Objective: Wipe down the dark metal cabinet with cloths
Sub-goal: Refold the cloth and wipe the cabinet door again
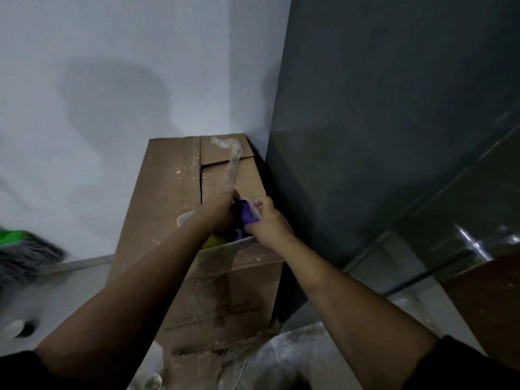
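Your left hand (216, 213) reaches into the white tub (184, 218), its fingers buried among the cloths, so I cannot tell their grip. Your right hand (270, 228) has its fingers clamped on a purple cloth (249, 216) at the rim. A yellow cloth (211, 242) lies below it. The tub sits on a cardboard box (174, 178), and the dark cabinet (394, 108) stands close on the right.

Matt metal cabinet (380, 122), dusty cardboard box (174, 178)

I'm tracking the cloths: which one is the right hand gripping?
The purple cloth, held in the right hand; the yellow cloth lies lower left, untouched by it.
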Available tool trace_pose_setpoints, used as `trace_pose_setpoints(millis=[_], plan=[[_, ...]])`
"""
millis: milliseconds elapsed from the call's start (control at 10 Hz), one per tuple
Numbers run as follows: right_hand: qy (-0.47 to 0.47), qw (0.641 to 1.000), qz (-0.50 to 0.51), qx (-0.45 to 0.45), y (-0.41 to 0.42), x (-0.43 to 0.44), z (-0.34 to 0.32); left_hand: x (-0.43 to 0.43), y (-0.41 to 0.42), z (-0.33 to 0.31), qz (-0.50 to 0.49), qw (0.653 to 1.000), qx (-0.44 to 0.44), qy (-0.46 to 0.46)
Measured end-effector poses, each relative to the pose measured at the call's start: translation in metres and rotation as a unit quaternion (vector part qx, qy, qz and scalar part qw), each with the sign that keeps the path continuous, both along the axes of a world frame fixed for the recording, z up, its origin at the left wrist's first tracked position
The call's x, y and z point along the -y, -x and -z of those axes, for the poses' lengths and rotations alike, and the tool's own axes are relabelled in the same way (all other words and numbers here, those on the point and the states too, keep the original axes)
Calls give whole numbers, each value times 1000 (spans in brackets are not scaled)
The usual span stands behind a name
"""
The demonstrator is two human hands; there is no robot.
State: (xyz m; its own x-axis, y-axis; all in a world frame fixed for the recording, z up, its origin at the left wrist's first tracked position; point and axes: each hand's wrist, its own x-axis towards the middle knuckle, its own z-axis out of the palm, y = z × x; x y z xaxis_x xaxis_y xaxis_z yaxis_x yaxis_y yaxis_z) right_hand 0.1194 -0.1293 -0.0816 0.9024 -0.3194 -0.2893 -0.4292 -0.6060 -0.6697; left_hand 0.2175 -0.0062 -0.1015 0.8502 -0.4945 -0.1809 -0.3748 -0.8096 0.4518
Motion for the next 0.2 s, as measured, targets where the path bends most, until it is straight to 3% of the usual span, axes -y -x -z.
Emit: trace_pose_setpoints(millis=[200], plan=[[-37, 999, -9, 24, 9, 8, -6, -24, 13, -30, -96, 992, -18, 82]])
